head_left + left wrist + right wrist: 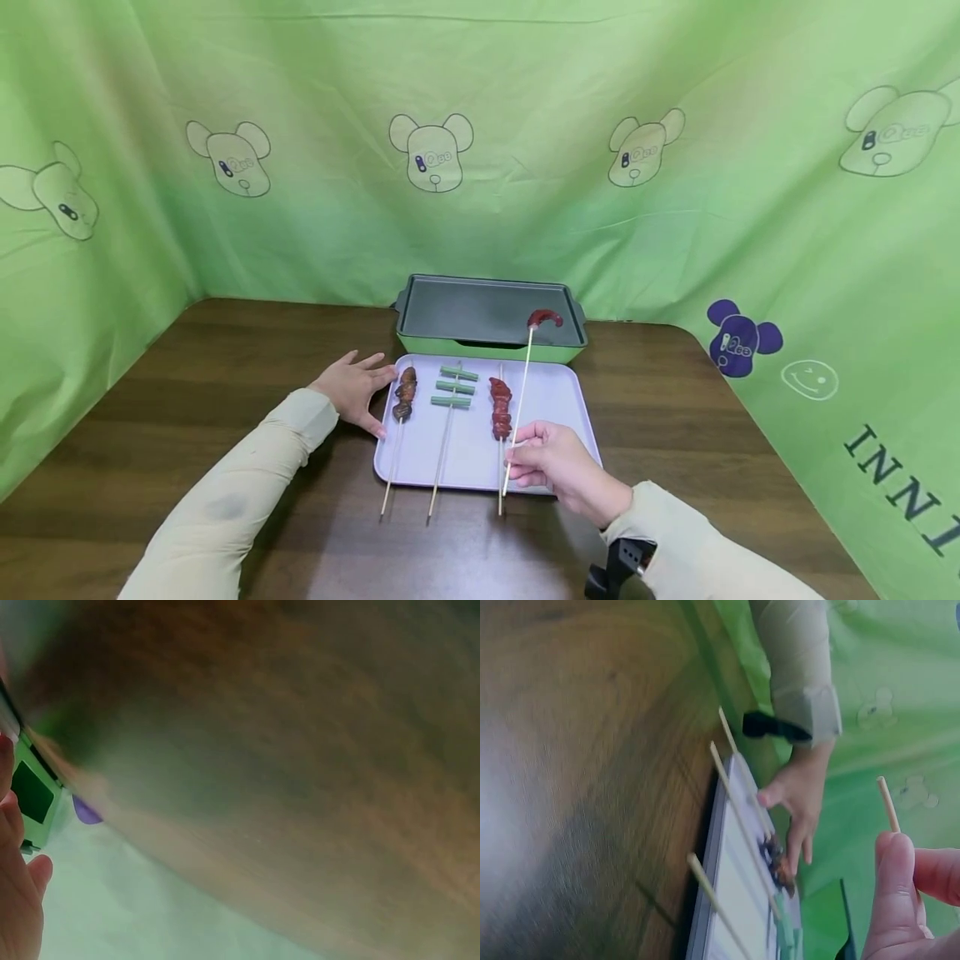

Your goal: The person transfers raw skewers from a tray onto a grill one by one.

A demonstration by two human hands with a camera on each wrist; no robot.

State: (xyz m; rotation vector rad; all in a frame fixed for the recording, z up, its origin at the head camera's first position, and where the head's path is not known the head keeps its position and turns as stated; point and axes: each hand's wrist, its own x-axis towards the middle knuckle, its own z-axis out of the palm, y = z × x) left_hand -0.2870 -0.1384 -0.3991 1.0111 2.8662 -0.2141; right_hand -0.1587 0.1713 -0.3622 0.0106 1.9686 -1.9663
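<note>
My right hand (561,467) pinches the lower stick of a skewer (525,367) between thumb and fingers. A curved dark red piece tops that skewer, raised in front of the grill plate in the head view. In the right wrist view the stick's end (888,804) pokes out above the thumb. My left hand (356,390), fingers spread, rests at the left edge of the lilac tray (558,400). On the tray lie a brown meat skewer (405,393), a green vegetable skewer (453,388) and a red meat skewer (500,408), their sticks overhanging the front edge.
Behind the tray stands a green grill (431,344) with a dark flat plate (487,304). Both sit on a brown wooden table (712,467). A green curtain (525,225) with printed bear heads encloses the back and sides. The left wrist view is mostly blurred.
</note>
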